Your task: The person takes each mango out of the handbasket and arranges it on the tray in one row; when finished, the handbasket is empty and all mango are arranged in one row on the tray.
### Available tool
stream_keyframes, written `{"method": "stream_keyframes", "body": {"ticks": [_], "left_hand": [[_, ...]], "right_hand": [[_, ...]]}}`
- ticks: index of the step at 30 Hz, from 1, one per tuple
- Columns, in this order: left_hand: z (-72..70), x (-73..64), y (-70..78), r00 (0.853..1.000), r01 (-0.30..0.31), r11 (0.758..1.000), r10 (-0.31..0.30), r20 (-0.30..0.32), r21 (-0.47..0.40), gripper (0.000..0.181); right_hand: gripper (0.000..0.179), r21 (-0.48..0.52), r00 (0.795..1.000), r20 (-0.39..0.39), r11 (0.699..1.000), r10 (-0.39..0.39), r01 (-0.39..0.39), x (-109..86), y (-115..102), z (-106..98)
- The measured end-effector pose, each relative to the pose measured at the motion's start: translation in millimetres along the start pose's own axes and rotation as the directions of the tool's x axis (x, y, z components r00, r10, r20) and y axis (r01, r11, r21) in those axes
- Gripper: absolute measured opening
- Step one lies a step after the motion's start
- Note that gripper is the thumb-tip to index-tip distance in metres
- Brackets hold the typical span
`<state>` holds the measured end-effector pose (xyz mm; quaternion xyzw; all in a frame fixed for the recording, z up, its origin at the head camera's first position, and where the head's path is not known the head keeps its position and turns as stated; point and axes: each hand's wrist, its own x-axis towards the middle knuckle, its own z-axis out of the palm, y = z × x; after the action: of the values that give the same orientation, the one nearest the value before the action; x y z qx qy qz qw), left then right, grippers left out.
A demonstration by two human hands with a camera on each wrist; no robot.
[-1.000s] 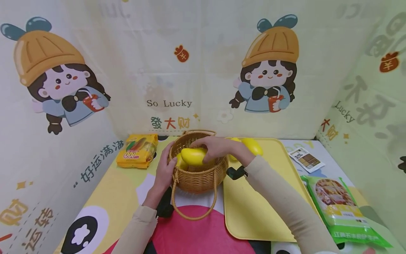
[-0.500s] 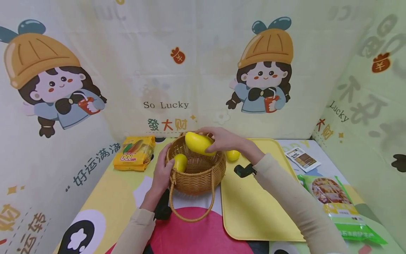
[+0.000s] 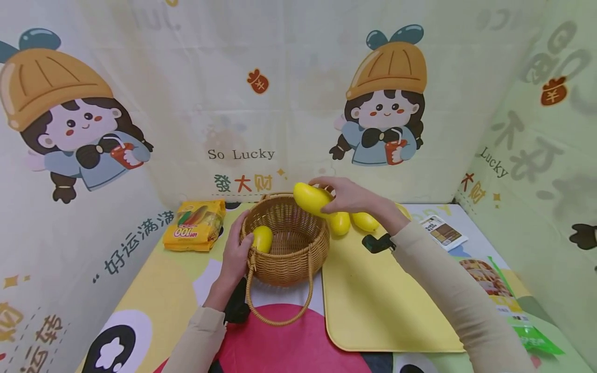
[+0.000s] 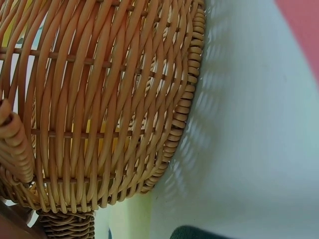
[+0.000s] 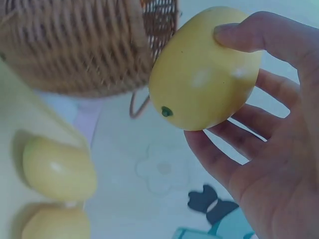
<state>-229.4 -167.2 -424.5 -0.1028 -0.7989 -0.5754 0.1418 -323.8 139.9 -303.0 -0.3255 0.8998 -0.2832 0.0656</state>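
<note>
My right hand (image 3: pixel 350 198) pinches a yellow mango (image 3: pixel 310 199) between thumb and fingers, raised over the right rim of a wicker basket (image 3: pixel 285 268). Seen from the right wrist, the thumb presses one side of this mango and the fingers spread behind it; a small green stem spot shows. My left hand (image 3: pixel 236 253) grips the basket's left rim, thumb at the edge. Inside the basket, close to that thumb, lies another mango (image 3: pixel 263 240). Two more mangoes, a nearer one (image 3: pixel 340 224) and a farther one (image 3: pixel 365 221), lie at the back of the yellow tray (image 3: pixel 382 300).
A yellow snack bag (image 3: pixel 195 226) lies left of the basket. Right of the tray are a small white sachet (image 3: pixel 443 232) and a green food package (image 3: pixel 534 339), partly behind my right sleeve. One basket handle (image 3: pixel 280 324) hangs toward me; a printed cloth wall stands behind.
My right hand has lifted the mango out of the basket and carried it right to the rim. The other mango stays in the basket, and my left hand keeps its grip.
</note>
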Motion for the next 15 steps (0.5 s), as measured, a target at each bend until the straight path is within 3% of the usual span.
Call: {"method": "stream_keyframes", "body": {"ticks": [2, 15], "left_hand": [[-0.6, -1.9, 8.7, 1.000, 0.001, 1.000, -0.001, 0.004, 0.011, 0.060], [-2.2, -2.4, 8.9, 1.000, 0.003, 1.000, -0.003, 0.008, 0.030, 0.060]], "right_hand": [[0.069, -0.006, 1.000, -0.009, 1.000, 0.022, -0.022, -4.1, 7, -3], [0.069, -0.013, 0.975, -0.101, 0.980, 0.199, -0.201, -26.3, 64, -15]]}}
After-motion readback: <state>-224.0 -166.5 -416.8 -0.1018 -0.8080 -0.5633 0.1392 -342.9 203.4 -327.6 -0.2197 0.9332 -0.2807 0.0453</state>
